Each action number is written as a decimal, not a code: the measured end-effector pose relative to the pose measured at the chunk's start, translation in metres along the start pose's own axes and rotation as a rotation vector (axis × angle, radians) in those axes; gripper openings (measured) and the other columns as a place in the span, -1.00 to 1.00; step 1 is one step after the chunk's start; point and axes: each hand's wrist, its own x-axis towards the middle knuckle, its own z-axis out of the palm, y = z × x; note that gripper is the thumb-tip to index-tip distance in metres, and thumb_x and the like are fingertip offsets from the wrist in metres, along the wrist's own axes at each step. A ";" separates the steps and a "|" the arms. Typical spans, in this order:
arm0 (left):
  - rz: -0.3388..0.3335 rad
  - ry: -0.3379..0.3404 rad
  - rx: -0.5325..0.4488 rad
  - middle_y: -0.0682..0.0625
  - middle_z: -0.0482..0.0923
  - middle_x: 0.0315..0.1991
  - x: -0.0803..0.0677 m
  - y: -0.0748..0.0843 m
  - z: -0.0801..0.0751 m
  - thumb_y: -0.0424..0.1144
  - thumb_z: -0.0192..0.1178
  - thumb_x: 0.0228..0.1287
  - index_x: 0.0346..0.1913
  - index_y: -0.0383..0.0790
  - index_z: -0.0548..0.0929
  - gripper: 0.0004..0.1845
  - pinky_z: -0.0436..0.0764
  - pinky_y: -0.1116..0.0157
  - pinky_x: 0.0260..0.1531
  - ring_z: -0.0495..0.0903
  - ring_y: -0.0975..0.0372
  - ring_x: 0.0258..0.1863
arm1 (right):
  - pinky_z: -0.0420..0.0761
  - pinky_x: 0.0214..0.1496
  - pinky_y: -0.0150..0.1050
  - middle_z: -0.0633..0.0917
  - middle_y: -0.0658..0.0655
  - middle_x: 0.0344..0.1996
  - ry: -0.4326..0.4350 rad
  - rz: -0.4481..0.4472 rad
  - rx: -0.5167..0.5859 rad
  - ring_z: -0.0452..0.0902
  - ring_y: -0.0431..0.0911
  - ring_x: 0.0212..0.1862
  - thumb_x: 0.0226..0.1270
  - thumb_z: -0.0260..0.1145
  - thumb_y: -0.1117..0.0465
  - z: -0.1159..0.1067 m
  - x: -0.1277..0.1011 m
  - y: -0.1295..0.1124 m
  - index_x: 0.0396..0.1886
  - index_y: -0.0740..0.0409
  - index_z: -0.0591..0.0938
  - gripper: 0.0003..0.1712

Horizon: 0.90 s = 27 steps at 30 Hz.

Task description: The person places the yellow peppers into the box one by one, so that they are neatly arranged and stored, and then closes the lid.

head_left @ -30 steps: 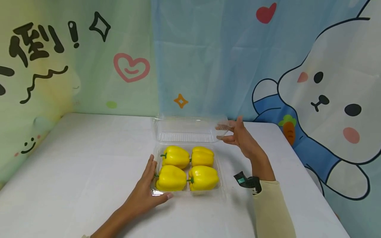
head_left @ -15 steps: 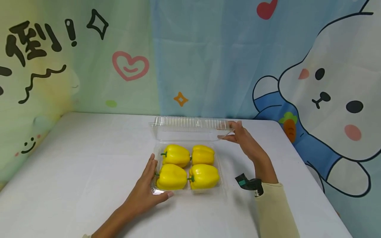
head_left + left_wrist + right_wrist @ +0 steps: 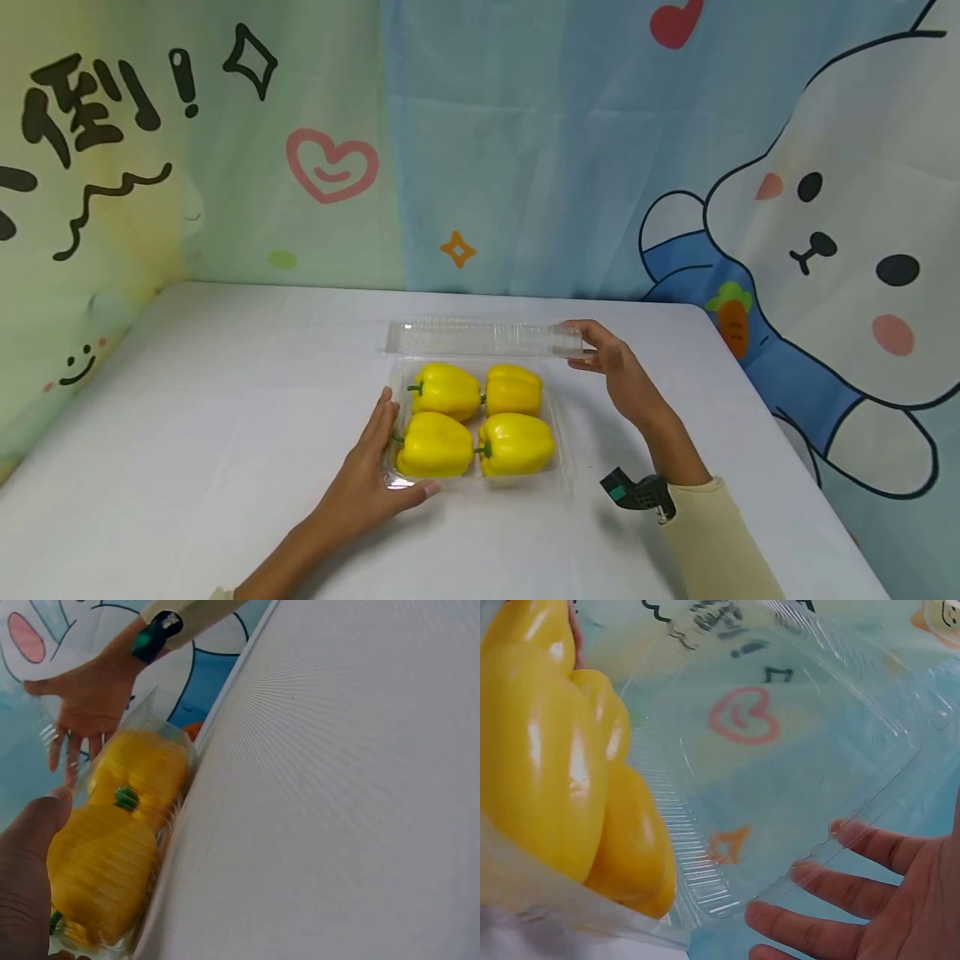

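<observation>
A clear plastic clamshell tray [image 3: 561, 471] holds several yellow bell peppers [image 3: 476, 412] on the white table. Its hinged lid [image 3: 483, 339] hangs tilted low over the back of the tray. My right hand [image 3: 603, 358] is at the lid's right corner, with straight, spread fingers [image 3: 855, 900] pressed on the lid's [image 3: 780, 772] outer face. My left hand [image 3: 375, 467] rests flat against the tray's front left corner, fingers along the side, thumb along the front edge. The left wrist view shows the peppers [image 3: 112, 847] beside my thumb [image 3: 30, 855] and the right hand [image 3: 82, 697] beyond them.
The white table [image 3: 187, 433] reaches back to a cartoon cloth backdrop [image 3: 525, 150] that hangs behind and to the right. The table's right edge [image 3: 787, 467] runs near my right forearm. A small black wrist camera [image 3: 637, 492] sits on my right sleeve.
The lid has swung down from nearly upright to low over the peppers, and my right hand came down with it. The left hand has stayed in place.
</observation>
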 end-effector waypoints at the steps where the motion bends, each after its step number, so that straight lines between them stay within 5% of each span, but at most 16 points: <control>1: 0.000 -0.001 -0.001 -0.03 -0.28 0.57 0.000 0.000 0.000 0.17 0.50 -0.08 0.55 -0.28 -0.11 0.30 0.08 -0.05 0.35 -0.07 0.06 0.49 | 0.31 0.16 0.39 0.41 0.30 0.28 0.000 -0.001 -0.011 0.38 0.36 0.19 0.22 -0.32 -0.60 0.001 -0.001 0.000 0.34 0.24 0.38 0.13; 11: -0.013 -0.010 -0.085 -0.03 -0.22 0.56 0.002 -0.001 0.000 0.11 0.53 -0.09 0.57 -0.13 -0.19 0.32 0.06 0.06 0.36 -0.08 0.13 0.49 | 0.23 0.19 0.43 0.16 0.23 0.48 -0.144 -0.111 -0.136 0.21 0.34 0.35 0.36 -0.18 -0.47 0.001 -0.024 0.005 0.46 0.16 0.24 -0.03; 16: -0.019 0.002 -0.167 -0.04 -0.02 0.52 0.003 0.000 0.001 -0.01 0.59 -0.14 0.55 0.16 -0.32 0.40 0.12 0.03 0.34 0.05 0.13 0.46 | 0.21 0.24 0.39 0.17 0.16 0.49 -0.122 -0.173 -0.234 0.14 0.20 0.42 0.42 -0.03 -0.35 0.003 -0.030 0.006 0.43 0.13 0.32 -0.17; 20: -0.034 -0.001 -0.191 -0.16 -0.03 0.51 0.001 -0.002 -0.001 -0.02 0.59 -0.14 0.50 0.17 -0.52 0.49 0.10 -0.02 0.33 0.05 0.06 0.45 | 0.26 0.24 0.34 0.21 0.13 0.47 -0.128 -0.196 -0.280 0.14 0.13 0.43 0.44 0.08 -0.20 0.003 -0.033 0.006 0.41 0.09 0.36 -0.31; 24: 0.022 -0.009 -0.199 -0.23 -0.19 0.52 -0.001 -0.006 -0.004 0.07 0.43 0.10 0.49 0.08 -0.58 0.36 0.10 0.00 0.30 0.00 -0.07 0.45 | 0.22 0.25 0.36 0.21 0.10 0.48 -0.147 -0.173 -0.320 0.10 0.10 0.45 0.41 0.18 -0.10 0.004 -0.038 0.004 0.42 -0.05 0.35 -0.36; 27: 0.110 0.010 -0.194 -0.24 -0.26 0.53 -0.001 -0.009 -0.006 0.28 0.15 0.26 0.49 0.01 -0.58 0.19 0.05 0.19 0.33 -0.05 -0.13 0.44 | 0.19 0.27 0.36 0.20 0.07 0.48 -0.143 -0.162 -0.354 0.08 0.08 0.46 0.40 0.20 -0.07 0.006 -0.043 0.003 0.44 -0.10 0.33 -0.35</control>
